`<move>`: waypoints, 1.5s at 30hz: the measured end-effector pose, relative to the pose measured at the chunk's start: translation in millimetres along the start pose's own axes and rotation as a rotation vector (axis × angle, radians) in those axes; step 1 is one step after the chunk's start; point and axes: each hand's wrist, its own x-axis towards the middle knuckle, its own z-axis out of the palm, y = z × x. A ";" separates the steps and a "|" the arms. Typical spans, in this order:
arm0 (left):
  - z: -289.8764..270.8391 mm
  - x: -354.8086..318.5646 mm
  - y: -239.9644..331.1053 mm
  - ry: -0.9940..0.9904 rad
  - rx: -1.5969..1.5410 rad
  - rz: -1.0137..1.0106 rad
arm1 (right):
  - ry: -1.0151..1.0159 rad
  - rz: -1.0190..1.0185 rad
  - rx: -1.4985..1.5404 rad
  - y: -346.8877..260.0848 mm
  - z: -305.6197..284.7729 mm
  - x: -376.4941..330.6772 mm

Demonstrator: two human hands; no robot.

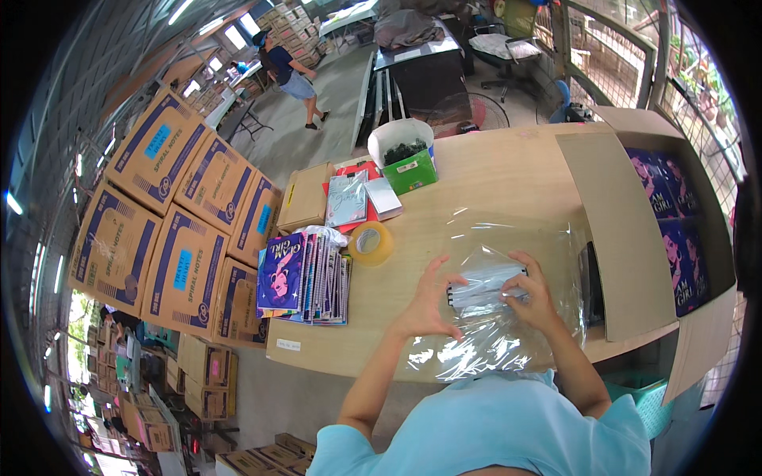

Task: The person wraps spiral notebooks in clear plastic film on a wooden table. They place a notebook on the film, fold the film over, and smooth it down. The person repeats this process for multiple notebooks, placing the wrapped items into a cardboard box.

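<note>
A pale, flat, notebook-like bundle [482,287] with dark ring-like marks along its short ends lies on the table in front of me. Glossy clear plastic film [476,353] spreads under and around it, partly folded over its top. My left hand [429,305] curves around the bundle's left end, thumb and fingers wide apart. Over the bundle's right part, my right hand [530,297] is closed in a pinch on the film. Glare blurs the film's edges. Left of my hands, spiral notebooks [305,278] with purple covers stand in a stack beside a roll of yellowish tape [371,243].
An open carton [587,230] with purple-covered notebooks stands at the table's right end. Toward the back are a green-and-white box [413,174] of small black pieces and a silvery notebook [348,198]. Stacked cartons [182,262] rise at left. A person [290,75] walks far behind.
</note>
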 end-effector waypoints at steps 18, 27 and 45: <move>60.6 27.8 -19.5 0.531 -0.381 -0.474 | 0.151 0.478 0.258 23.4 11.8 28.1; 72.1 24.8 -30.9 0.487 -0.749 -0.445 | -0.162 0.455 0.514 37.8 -1.9 44.5; 57.2 36.5 -70.1 0.794 -0.776 -0.375 | 0.306 -0.058 -0.499 -6.9 -26.9 -81.0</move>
